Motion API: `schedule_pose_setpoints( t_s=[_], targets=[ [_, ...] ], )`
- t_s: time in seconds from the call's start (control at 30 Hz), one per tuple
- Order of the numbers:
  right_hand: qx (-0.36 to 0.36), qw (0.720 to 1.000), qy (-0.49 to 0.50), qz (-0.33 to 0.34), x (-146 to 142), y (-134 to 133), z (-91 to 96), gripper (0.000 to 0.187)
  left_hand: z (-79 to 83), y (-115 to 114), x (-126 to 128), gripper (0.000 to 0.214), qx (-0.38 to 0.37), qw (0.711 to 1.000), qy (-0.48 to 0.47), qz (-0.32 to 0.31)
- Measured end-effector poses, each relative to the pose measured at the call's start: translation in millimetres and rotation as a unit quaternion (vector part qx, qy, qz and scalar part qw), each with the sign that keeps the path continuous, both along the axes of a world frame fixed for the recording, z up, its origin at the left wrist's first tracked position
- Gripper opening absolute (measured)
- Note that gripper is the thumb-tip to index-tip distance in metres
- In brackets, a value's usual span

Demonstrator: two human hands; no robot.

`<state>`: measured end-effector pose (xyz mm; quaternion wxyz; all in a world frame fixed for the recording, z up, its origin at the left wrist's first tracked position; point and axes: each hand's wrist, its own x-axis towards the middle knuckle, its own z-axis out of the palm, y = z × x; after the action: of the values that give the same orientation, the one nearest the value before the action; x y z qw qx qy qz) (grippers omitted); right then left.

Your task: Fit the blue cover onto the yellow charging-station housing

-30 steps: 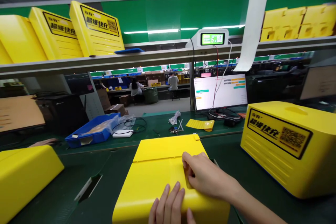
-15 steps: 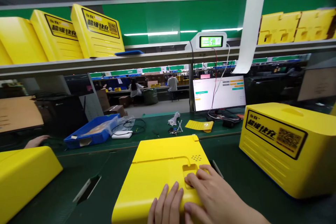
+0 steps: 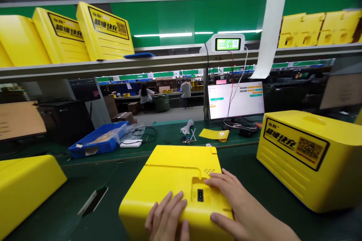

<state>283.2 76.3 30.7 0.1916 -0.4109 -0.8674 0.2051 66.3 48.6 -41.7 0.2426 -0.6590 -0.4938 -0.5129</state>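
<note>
A yellow plastic housing (image 3: 169, 180) lies on the green bench in front of me, with a recess holding a black socket (image 3: 200, 195) on its top. My left hand (image 3: 166, 218) lies flat on its near edge, fingers stretched out. My right hand (image 3: 234, 205) rests on the right side of the housing, fingers spread beside the recess and thumb at the near edge.
A labelled yellow housing (image 3: 305, 154) stands at the right, another yellow housing (image 3: 25, 184) at the left. Behind are a blue tray (image 3: 96, 143), cables, a yellow sheet (image 3: 215, 134) and a monitor (image 3: 236, 99). More yellow housings (image 3: 85, 34) sit on the shelf above. Two people sit far off.
My right hand slid from over the recess to its right side, baring the black socket. The left hand shifted slightly left. A hand at the far left left the view.
</note>
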Motion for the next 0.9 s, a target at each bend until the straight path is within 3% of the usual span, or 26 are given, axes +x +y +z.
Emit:
schedule_pose_setpoints(
  t_s=[0.07, 0.13, 0.23, 0.3, 0.37, 0.47, 0.73, 0.8, 0.9],
  targets=[
    [-0.018, 0.998, 0.048, 0.023, -1.2, 3.2, -17.8, 0.064, 12.3, 3.6, -15.8, 0.020, -0.058, 0.997, -0.026, -0.039],
    [0.021, 0.993, 0.109, 0.045, -8.4, 6.8, -40.2, 0.063, 28.4, 6.7, -26.9, 0.015, -0.111, 0.991, -0.023, -0.064],
    [0.124, 0.978, 0.165, 0.022, -23.5, 10.9, -68.3, 0.059, 52.2, 9.6, -29.5, 0.012, -0.119, 0.981, 0.149, -0.037],
    [0.146, 0.973, 0.176, 0.000, -30.4, 12.2, -77.8, 0.059, 63.5, 10.7, -25.1, 0.016, -0.081, 0.954, 0.287, 0.013],
    [0.146, 0.972, 0.182, -0.009, -33.2, 12.7, -80.9, 0.058, 70.0, 11.3, -20.7, 0.023, -0.049, 0.928, 0.367, 0.040],
    [0.152, 0.971, 0.183, -0.008, -34.3, 12.5, -79.4, 0.056, 70.8, 11.7, -18.2, 0.031, -0.034, 0.909, 0.414, 0.028],
    [0.171, 0.955, 0.234, -0.059, -44.7, 5.4, -71.8, 0.047, 47.6, 16.8, -16.3, 0.039, -0.003, 0.883, 0.468, 0.048],
    [0.161, 0.957, 0.234, -0.056, -45.1, 4.6, -72.4, 0.049, 53.2, 18.8, -15.5, 0.042, -0.015, 0.882, 0.469, 0.039],
    [0.155, 0.957, 0.236, -0.059, -44.5, 4.7, -74.4, 0.052, 76.0, 21.4, -15.5, 0.039, -0.027, 0.880, 0.474, -0.005]
  ],
)
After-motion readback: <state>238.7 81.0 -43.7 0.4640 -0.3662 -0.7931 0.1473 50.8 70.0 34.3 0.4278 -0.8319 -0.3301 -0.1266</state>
